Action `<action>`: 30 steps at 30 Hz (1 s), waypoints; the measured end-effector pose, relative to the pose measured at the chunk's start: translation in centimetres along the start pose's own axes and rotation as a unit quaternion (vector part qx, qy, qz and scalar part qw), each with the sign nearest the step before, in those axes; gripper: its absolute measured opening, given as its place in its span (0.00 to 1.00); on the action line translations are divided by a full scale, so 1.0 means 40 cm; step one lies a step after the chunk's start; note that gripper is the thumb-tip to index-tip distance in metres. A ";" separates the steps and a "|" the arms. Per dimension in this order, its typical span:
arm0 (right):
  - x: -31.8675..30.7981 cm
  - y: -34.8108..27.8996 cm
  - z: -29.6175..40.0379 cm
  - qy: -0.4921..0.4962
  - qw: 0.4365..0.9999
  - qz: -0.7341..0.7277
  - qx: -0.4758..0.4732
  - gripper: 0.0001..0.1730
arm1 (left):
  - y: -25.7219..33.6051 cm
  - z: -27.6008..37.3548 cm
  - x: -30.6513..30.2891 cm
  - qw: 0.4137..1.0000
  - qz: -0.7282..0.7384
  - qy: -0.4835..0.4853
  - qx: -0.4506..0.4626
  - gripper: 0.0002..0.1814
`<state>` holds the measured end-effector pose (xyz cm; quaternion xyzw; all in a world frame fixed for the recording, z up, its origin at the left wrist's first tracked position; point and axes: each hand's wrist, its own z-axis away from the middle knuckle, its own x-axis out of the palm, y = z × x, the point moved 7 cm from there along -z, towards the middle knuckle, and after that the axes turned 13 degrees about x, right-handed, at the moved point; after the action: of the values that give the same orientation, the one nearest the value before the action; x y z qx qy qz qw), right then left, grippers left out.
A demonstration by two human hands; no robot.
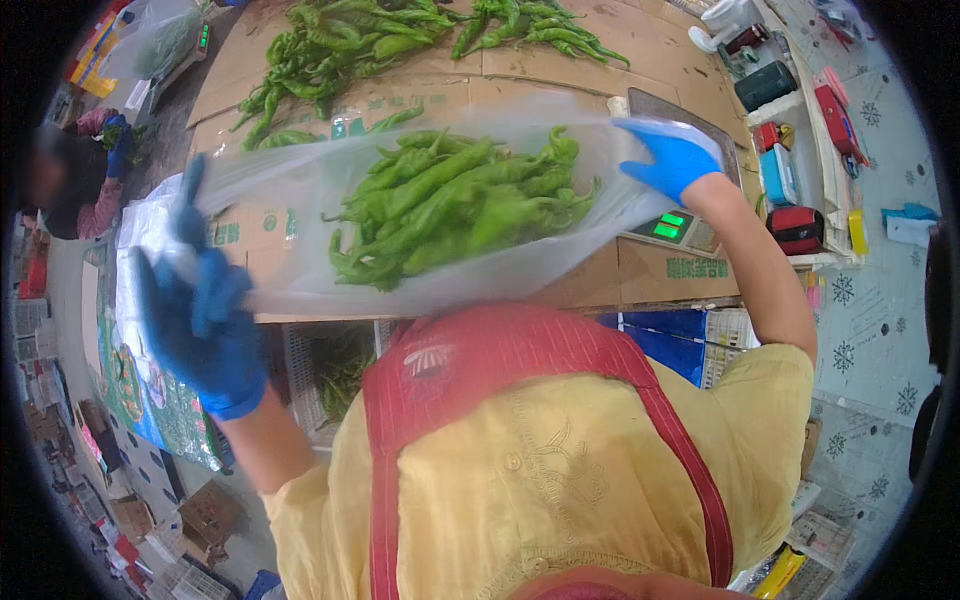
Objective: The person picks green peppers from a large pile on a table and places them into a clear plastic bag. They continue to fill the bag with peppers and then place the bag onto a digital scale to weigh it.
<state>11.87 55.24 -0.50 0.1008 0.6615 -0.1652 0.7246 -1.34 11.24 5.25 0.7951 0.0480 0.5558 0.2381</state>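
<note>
A clear plastic bag filled with long green peppers stretches between my hands above the cardboard-covered table. My left hand, in a blue glove and blurred, is at the bag's left end with fingers spread; whether it grips the film cannot be told. My right hand, also blue-gloved, is at the bag's right end, with plastic film over its fingers; its grip is unclear. More loose green peppers lie in piles on the cardboard beyond the bag. A digital scale with a lit green display is below my right hand.
A white foam tray of small items borders the table at right. At left are white plastic bags and another person holding greens near a second scale. Crates stand under the table's near edge.
</note>
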 end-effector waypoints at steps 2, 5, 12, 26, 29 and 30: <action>-0.032 0.026 0.026 -0.053 0.996 -0.024 0.075 0.30 | 0.025 -0.015 0.017 0.996 0.080 -0.026 -0.002 0.35; -0.037 -0.054 0.090 0.051 0.998 -0.025 -0.033 0.29 | -0.013 0.007 -0.121 0.983 -0.157 0.041 0.086 0.32; -0.094 -0.015 0.071 0.064 0.995 -0.067 -0.034 0.30 | 0.018 -0.019 0.047 0.990 -0.114 -0.079 0.015 0.35; 0.177 -0.457 0.020 0.131 0.899 -0.162 -0.384 0.24 | -0.029 0.018 0.057 0.975 -0.220 -0.034 0.014 0.41; 0.128 -0.415 0.003 -0.027 0.932 -0.214 -0.290 0.28 | -0.011 0.031 0.019 0.975 -0.221 -0.018 0.022 0.42; 0.100 -0.384 -0.002 -0.058 0.930 -0.270 -0.242 0.26 | -0.005 0.038 0.009 0.974 -0.223 -0.022 0.023 0.42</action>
<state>6.36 40.63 -3.37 -0.2696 0.6402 -0.1947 0.6925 0.22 11.03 5.07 0.7814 0.2313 0.4703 0.3388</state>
